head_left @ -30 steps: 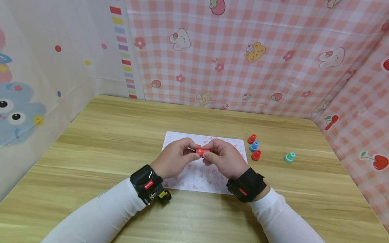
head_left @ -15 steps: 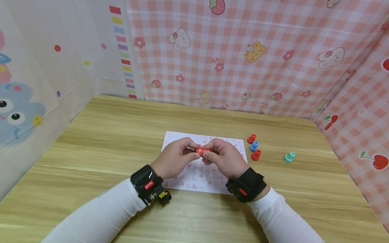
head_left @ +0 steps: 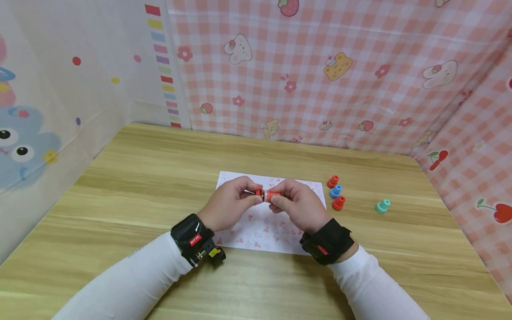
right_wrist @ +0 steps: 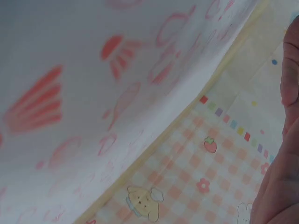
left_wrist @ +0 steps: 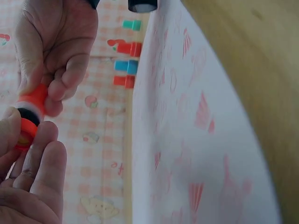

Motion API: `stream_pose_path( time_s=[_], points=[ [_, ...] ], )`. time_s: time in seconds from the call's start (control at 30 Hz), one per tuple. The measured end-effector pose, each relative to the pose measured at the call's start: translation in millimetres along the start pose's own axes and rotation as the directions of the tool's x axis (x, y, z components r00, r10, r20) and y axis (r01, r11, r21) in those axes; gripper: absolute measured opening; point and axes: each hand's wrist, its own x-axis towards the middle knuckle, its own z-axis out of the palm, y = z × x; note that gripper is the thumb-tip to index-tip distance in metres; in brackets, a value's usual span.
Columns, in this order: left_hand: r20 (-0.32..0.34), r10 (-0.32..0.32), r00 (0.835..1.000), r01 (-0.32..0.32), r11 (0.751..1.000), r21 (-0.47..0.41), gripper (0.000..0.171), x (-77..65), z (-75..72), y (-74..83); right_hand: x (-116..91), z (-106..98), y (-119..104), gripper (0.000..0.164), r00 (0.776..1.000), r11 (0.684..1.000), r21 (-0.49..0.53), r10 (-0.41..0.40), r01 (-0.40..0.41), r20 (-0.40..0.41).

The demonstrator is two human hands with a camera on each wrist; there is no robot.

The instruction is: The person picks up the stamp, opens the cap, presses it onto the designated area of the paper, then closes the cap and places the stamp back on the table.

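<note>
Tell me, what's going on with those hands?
A person is busy with a little stamp above a printed paper. The right hand holds it, and the left hand pinches its red cap. A dark band shows between; I can't tell if they're fully apart. Right of the paper, two red stamps, a blue one and a green one stand on the table.
</note>
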Motion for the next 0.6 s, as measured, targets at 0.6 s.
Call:
stream_pose_path(
  time_s=[0.6],
  points=[
    [-0.124, -0.053, 0.991, 0.060, 0.997, 0.054, 0.013, 3.6, -27.4, -3.0, 12, -18, -8, 0.017, 0.992, 0.948, -0.314, -0.002, -0.039, -0.129]
  ],
)
